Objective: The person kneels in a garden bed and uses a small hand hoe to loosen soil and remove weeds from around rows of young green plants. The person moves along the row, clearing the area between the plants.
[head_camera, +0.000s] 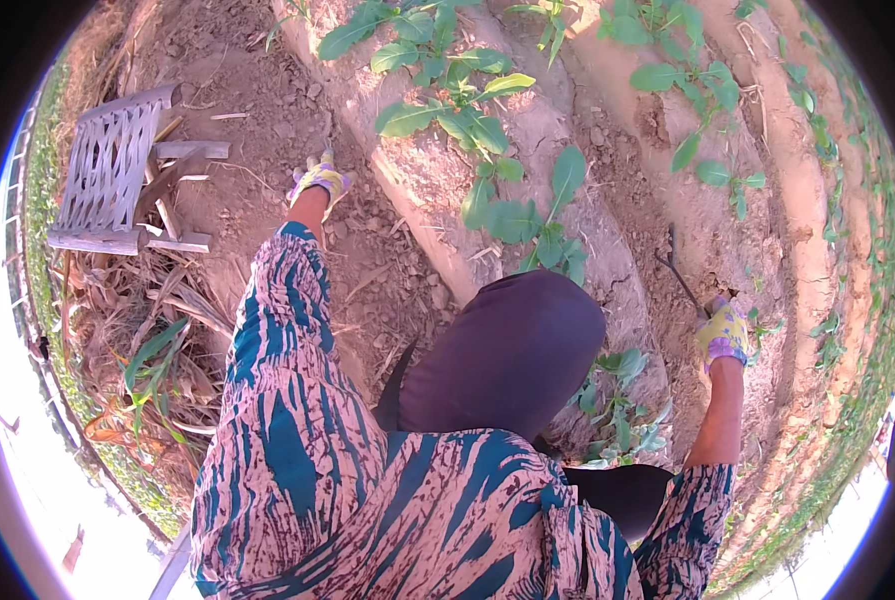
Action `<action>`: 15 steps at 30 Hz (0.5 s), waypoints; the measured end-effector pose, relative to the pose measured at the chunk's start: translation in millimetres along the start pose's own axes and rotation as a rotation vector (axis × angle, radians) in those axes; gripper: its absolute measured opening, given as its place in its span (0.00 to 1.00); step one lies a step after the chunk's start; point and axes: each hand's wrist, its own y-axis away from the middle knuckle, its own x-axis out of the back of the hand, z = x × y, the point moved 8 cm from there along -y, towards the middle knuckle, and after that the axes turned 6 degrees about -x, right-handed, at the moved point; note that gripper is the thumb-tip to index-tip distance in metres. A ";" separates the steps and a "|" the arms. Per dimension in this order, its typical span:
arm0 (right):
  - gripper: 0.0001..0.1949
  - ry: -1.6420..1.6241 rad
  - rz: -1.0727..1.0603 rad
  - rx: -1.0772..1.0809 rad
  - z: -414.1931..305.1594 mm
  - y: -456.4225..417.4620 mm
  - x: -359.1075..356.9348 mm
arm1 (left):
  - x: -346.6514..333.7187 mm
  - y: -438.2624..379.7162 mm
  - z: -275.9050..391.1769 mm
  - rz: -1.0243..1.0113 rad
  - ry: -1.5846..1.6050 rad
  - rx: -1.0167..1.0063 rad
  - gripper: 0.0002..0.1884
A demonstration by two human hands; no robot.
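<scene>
My left hand (321, 180), in a yellow and purple patterned work glove, is stretched forward over the dry, cloddy soil of the furrow (376, 247). Its fingers are apart, and I see nothing held in them. Off to the right, my right hand (722, 334) wears a matching glove and is closed around a small hand hoe (686, 283). The hoe's thin metal shank bends sharply, and its end lies at the soil of another furrow; the handle is hidden in my fist. Leafy green seedlings (513, 219) grow along the ridge between my hands.
A low stool with a woven-strap seat (109, 169) stands at the left, near dry stalks and husks (151, 330). My bent knee (503, 349) is over the near ridge. More seedlings (706, 90) grow on the ridges to the right, and some (623, 427) beside my leg.
</scene>
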 end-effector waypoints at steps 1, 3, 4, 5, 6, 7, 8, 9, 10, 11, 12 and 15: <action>0.10 -0.008 -0.006 -0.007 -1.4 0.5 -0.6 | -7.9 18.8 11.7 0.006 -0.038 -0.005 0.44; 0.09 -0.024 -0.014 -0.016 -3.7 4.6 0.8 | -19.3 54.6 23.7 0.015 0.126 -0.036 0.47; 0.09 -0.025 -0.024 -0.044 2.6 6.8 2.3 | -24.4 71.8 37.7 -0.005 0.099 -0.090 0.46; 0.09 -0.039 -0.038 -0.044 1.8 4.8 -1.6 | -31.0 92.6 40.7 -0.003 0.071 -0.132 0.44; 0.09 -0.049 -0.046 -0.063 4.6 5.4 -2.4 | -40.8 110.4 51.5 -0.024 0.069 -0.177 0.43; 0.09 -0.058 -0.038 -0.042 2.2 5.0 -4.3 | -57.1 125.0 54.8 0.015 0.043 -0.264 0.39; 0.09 -0.062 -0.025 -0.027 1.2 5.4 -3.8 | -80.9 130.5 53.4 0.118 0.077 -0.380 0.32; 0.09 -0.059 -0.012 -0.024 4.0 5.9 -3.5 | -97.2 139.4 63.5 0.119 0.066 -0.516 0.24; 0.09 -0.053 -0.020 -0.027 4.7 5.3 -4.7 | -107.9 146.0 63.8 0.099 0.032 -0.508 0.20; 0.09 -0.046 -0.029 -0.032 5.1 4.3 -5.8 | -116.9 148.9 64.9 0.079 -0.001 -0.501 0.17; 0.09 -0.043 -0.038 -0.033 4.1 3.8 -6.9 | -116.9 147.7 63.6 0.106 -0.023 -0.526 0.13; 0.09 -0.050 -0.040 -0.035 1.4 6.0 -5.2 | -110.4 123.2 42.7 0.104 0.112 -0.378 0.13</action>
